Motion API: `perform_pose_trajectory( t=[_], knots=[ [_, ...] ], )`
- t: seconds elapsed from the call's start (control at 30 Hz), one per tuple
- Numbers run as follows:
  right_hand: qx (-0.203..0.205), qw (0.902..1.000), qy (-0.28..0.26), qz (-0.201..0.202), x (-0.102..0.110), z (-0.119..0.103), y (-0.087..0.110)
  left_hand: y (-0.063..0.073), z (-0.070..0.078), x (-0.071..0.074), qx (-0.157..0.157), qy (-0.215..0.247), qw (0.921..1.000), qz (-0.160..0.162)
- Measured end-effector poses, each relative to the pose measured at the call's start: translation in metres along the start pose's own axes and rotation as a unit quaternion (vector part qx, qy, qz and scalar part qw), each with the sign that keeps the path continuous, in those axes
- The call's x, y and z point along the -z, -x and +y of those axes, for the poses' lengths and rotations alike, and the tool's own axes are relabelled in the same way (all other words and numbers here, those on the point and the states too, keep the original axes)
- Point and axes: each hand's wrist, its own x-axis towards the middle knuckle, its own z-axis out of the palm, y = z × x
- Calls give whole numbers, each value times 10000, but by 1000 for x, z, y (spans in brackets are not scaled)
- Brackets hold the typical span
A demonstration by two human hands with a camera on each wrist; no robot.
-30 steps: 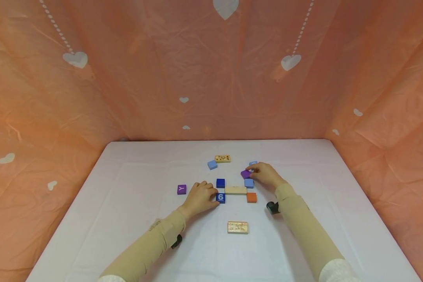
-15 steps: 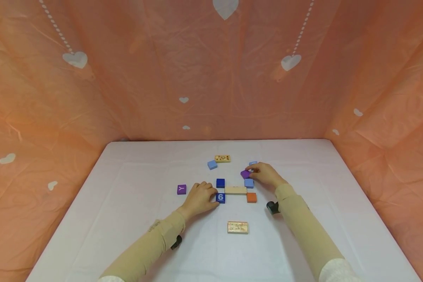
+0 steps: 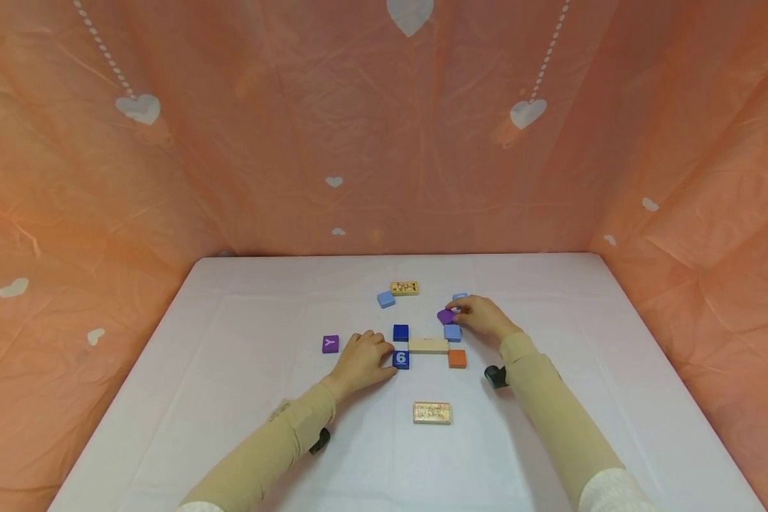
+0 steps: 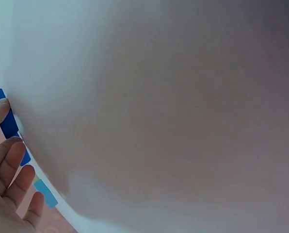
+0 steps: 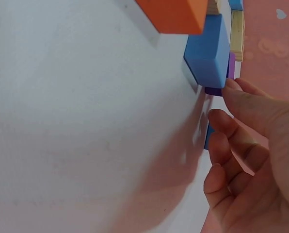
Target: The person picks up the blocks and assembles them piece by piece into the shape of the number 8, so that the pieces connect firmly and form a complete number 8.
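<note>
My left hand (image 3: pixel 361 361) pinches the dark blue block marked 6 (image 3: pixel 400 360) between thumb and index finger; its other fingers spread loosely in the left wrist view. Just behind that block lies a plain dark blue block (image 3: pixel 400 333). A pale wooden plank (image 3: pixel 428 346) runs from the blue pair to a light blue block (image 3: pixel 452 333) and an orange block (image 3: pixel 457 359). With thumb and index fingertip, my right hand (image 3: pixel 483 315) grips a purple block (image 3: pixel 445 316) behind the light blue one. Much of the purple block is hidden in the right wrist view (image 5: pixel 231 65).
A purple Y block (image 3: pixel 330 344) lies left of my left hand. At the back are a light blue block (image 3: pixel 386 300) and a printed wooden tile (image 3: pixel 404 288). Another light blue block (image 3: pixel 459 296) peeks out behind my right hand. A second printed tile (image 3: pixel 432 413) lies in front.
</note>
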Motion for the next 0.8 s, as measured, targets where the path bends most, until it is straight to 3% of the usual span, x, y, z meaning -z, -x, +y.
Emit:
perform_pose_trajectory(
  t=[0.33, 0.67, 0.8],
  knots=[
    [86, 9997, 244, 11, -1, 2, -2, 8, -13, 10, 73, 204, 9997, 118],
    [71, 9996, 260, 27, -1, 2, -2, 25, -44, 26, 384, 354, 9948, 873],
    [130, 9995, 289, 22, -1, 2, -2, 33, -57, 32, 476, 456, 9929, 986]
  ],
)
